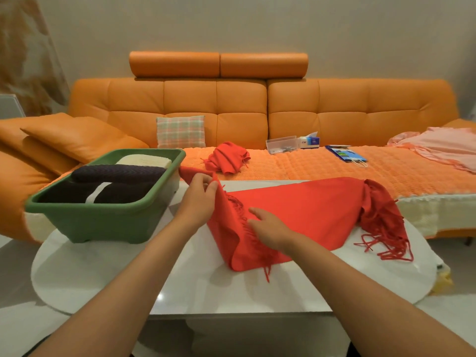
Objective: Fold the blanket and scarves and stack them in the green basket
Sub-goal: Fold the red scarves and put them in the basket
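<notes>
Red scarf point(296, 210) on white desk point(231, 292), partly folded, fringed end bunched at right. Left hand point(199, 199) pinching raised scarf corner just beside green basket point(103, 220). Right hand point(268, 228) flat, fingers relaxed, resting on scarf near fringe. Basket on desk at left, holding dark folded textile point(116, 181) and cream folded textile point(144, 161). Second red scarf point(228, 157) crumpled on sofa point(334, 112) behind.

No legible text found from where I stand. The tissue box point(310, 141) on the sofa point(242, 99) bears dark print on a white panel, too blurred to read. The blue paper bag point(346, 153) shows graphics, lettering indistinct.
</notes>
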Tool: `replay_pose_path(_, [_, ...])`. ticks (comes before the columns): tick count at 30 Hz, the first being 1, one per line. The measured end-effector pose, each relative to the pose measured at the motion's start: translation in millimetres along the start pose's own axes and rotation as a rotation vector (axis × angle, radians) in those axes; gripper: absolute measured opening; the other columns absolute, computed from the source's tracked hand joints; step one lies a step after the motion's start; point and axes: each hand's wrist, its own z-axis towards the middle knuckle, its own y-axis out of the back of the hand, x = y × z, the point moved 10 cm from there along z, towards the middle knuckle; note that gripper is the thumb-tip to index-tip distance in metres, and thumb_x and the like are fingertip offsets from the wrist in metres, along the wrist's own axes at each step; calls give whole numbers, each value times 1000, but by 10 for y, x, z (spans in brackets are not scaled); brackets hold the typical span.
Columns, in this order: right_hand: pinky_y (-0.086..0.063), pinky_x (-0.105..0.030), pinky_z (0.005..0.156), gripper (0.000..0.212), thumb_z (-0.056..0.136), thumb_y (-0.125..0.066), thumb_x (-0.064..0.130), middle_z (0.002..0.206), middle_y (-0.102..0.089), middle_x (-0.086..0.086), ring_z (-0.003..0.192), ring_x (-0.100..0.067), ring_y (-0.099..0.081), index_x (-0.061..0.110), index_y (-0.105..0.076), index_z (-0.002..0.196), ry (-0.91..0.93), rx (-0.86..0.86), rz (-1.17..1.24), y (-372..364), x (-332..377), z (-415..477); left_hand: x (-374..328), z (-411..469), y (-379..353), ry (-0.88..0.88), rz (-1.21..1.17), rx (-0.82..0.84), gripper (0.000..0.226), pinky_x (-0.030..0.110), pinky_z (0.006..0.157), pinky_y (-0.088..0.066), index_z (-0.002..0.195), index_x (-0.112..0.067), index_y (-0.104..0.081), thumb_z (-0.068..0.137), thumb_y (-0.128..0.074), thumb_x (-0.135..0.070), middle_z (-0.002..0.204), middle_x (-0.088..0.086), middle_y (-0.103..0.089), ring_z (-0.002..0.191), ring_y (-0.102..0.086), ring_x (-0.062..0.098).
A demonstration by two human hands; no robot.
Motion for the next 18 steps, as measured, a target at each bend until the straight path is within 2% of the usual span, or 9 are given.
replay_pose_path(2, [-38,-28,106,44,101,-47,9,148,-49,-8,135,-23,-48,9,-47,145,-42,-117,166,423,-162,14,-193,91,-243,-38,-38,26,9,34,69,-40,96,-16,-52,101,-50,-24,82,-3,-55,78,-52,17])
replay_pose_path(4, [-44,-32,90,38,101,-46,11,133,-61,-7,118,-26,-60,12,-56,138,-118,-188,353,771,-375,6,-398,157,-570,-77,-37,77,7,34,71,-40,96,-17,-52,100,-51,-23,81,-5,-55,78,-52,17])
replay_pose_path(7, [-52,-44,88,33,102,-45,24,115,-70,-8,103,-30,-68,16,-59,131,-213,-208,656,1096,-626,-38,-648,213,-1171,-83,-6,192,7,31,72,-39,98,-17,-53,100,-51,-24,84,-6,-55,82,-54,17])
replay_pose_path(9, [-54,-44,81,32,102,-45,29,114,-70,-7,99,-31,-70,18,-58,129,-232,-222,718,1259,-733,-61,-776,229,-1570,-71,29,269,9,31,73,-40,100,-17,-55,100,-52,-25,88,-5,-56,87,-56,18])
replay_pose_path(12, [-46,-34,66,33,101,-44,37,116,-67,-7,79,-23,-64,20,-58,125,-271,-286,659,1448,-909,-89,-948,171,-2059,-88,65,368,12,28,73,-39,102,-15,-59,99,-54,-24,94,-2,-58,87,-55,16])
replay_pose_path(15, [-47,-38,73,42,99,-40,50,97,-66,-9,75,-24,-58,15,-63,97,-277,-398,455,1644,-1097,-80,-910,-47,-2496,-46,-13,564,15,25,63,-46,100,-12,-61,102,-46,-17,96,5,-61,73,-57,14])
replay_pose_path(16, [-49,-40,81,50,94,-42,57,99,-68,-11,83,-27,-61,13,-66,97,-256,-405,323,1683,-1134,-68,-817,-142,-2601,16,-96,631,18,26,61,-50,99,-13,-58,103,-41,-13,97,8,-63,69,-61,17])
replay_pose_path(18, [-44,-37,96,67,86,-57,61,128,-64,-13,115,-29,-60,9,-61,128,-255,-364,96,1640,-1200,-95,-591,-215,-2604,59,-174,606,26,35,62,-55,94,-19,-55,99,-34,-5,98,8,-69,69,-69,26])
